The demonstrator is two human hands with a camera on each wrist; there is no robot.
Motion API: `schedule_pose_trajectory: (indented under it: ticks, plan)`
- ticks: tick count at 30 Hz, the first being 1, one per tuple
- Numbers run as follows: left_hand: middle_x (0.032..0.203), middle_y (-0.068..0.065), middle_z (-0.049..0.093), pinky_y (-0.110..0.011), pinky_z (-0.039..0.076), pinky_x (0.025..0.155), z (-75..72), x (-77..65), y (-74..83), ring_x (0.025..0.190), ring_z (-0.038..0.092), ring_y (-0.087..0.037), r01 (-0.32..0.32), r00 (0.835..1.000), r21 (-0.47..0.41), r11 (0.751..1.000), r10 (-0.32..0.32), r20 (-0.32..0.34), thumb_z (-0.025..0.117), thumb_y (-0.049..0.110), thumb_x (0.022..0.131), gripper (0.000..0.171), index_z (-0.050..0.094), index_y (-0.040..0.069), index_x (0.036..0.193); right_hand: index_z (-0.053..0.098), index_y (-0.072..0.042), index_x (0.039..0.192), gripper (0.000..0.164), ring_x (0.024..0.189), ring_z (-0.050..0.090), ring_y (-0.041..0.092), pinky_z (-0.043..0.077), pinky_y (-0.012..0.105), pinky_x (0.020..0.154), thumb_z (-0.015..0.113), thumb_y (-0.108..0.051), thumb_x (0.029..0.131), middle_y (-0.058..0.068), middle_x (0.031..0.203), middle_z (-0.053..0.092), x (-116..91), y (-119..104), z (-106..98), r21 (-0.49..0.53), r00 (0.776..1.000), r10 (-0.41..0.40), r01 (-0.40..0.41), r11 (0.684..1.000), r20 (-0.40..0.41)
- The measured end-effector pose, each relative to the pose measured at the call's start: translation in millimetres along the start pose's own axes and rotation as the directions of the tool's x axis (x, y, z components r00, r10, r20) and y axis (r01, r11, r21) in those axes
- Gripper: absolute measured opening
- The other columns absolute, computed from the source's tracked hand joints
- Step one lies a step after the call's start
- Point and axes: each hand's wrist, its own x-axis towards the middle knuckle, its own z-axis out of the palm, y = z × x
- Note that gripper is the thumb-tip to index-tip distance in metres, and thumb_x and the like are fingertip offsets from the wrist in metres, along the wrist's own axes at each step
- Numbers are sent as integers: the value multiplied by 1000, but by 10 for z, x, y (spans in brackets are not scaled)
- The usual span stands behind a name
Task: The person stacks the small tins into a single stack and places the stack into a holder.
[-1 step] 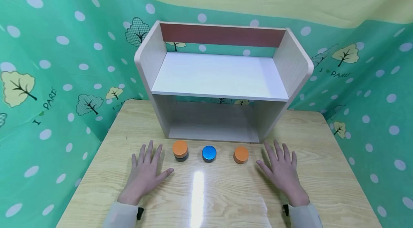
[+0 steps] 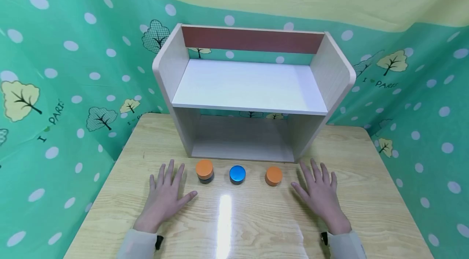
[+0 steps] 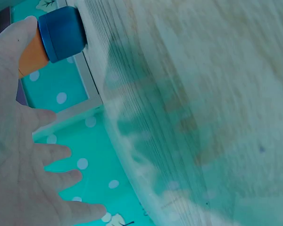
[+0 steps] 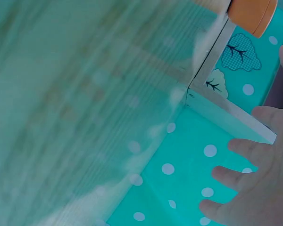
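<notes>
My left hand (image 2: 164,198) lies on the table at left with fingers spread, holding nothing. Just right of its thumb stands a small round container with an orange top and dark blue lower part (image 2: 204,169). The left wrist view shows this container's dark blue part (image 3: 62,34) beyond the thumb, apart from it. A small round container with a shiny blue top (image 2: 237,174) stands in the middle. To its right is an orange round container (image 2: 273,176), nearest my right hand (image 2: 321,196), which is likewise spread and bare. Part of that orange container (image 4: 253,15) shows in the right wrist view.
Behind the containers stands a pale two-level shelf (image 2: 249,88) with a dark red back strip (image 2: 253,40). The wood-grained table (image 2: 264,226) carries everything. A green dotted curtain (image 2: 66,128) hangs behind and along both sides.
</notes>
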Motion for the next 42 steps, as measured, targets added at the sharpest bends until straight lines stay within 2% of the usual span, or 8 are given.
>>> schedule_pose_trajectory:
  ticks: [5, 12, 16, 20, 25, 32, 37, 42]
  plan:
    - [162, -26, 13, -79, 13, 108, -7, 9, 18, 145, 12, -51, -11, 1000, -27, 1000, 11, -7, 53, 76, 87, 102, 25, 8, 158, 36, -10, 155, 76, 140, 19, 55, 11, 80, 105, 59, -53, 97, 29, 156, 27, 6, -15, -25, -2, 1000, 7, -7, 1000, 8]
    - [159, -30, 18, -70, 23, 111, -11, 14, 65, 143, 21, -51, -39, 999, -163, 986, 39, -5, 64, 62, 89, 101, 22, 0, 157, 37, -9, 154, 76, 140, 19, 54, 12, 78, 106, 59, -53, 97, 29, 156, 27, -2, -26, -43, -1, 1000, 23, -23, 1000, 15]
    - [161, -28, 16, -64, 26, 113, -7, 26, 92, 144, 20, -48, -31, 999, -264, 964, 38, 23, 69, 55, 90, 101, 19, -1, 157, 36, -7, 154, 76, 139, 21, 54, 14, 78, 106, 59, -52, 97, 29, 155, 28, -1, -25, -27, 1, 1000, 17, -17, 1000, 9]
    - [161, -26, 15, -62, 29, 113, -3, 56, 123, 145, 20, -45, -21, 998, -366, 930, 40, 44, 72, 48, 90, 99, 17, -1, 158, 34, -6, 154, 77, 139, 22, 53, 14, 78, 106, 59, -51, 98, 28, 156, 28, -1, -26, -9, 12, 1000, 17, -18, 1000, 13]
    - [161, -25, 19, -60, 28, 114, 3, 87, 146, 145, 22, -43, -20, 998, -439, 898, 42, 41, 74, 43, 90, 98, 18, 0, 158, 30, -3, 154, 78, 138, 25, 53, 17, 77, 105, 61, -47, 98, 29, 154, 29, 15, -63, -11, 42, 1000, -1, 1, 999, 12]
    - [158, -26, 25, -61, 32, 111, 2, 113, 171, 142, 28, -45, -42, 999, -514, 857, 53, 8, 76, 36, 91, 94, 21, 1, 157, 31, 4, 152, 78, 135, 31, 53, 23, 76, 104, 68, -35, 96, 31, 152, 32, 39, -165, -2, 196, 999, -35, 39, 980, -28]
    - [156, -27, 28, -64, 34, 109, 17, 116, 178, 139, 33, -46, -46, 999, -557, 829, 47, -12, 78, 34, 89, 92, 24, 2, 157, 28, 2, 154, 80, 137, 30, 51, 25, 75, 105, 69, -35, 96, 29, 155, 30, 71, -226, 2, 297, 999, -34, 39, 954, -20]
    - [156, -24, 32, -59, 41, 106, 42, 121, 190, 135, 41, -43, -60, 998, -597, 800, 59, -20, 78, 37, 88, 91, 27, 4, 156, 27, -1, 155, 86, 139, 30, 48, 29, 71, 108, 77, -27, 90, 28, 155, 30, 98, -280, 14, 398, 1000, -25, 30, 917, -19]
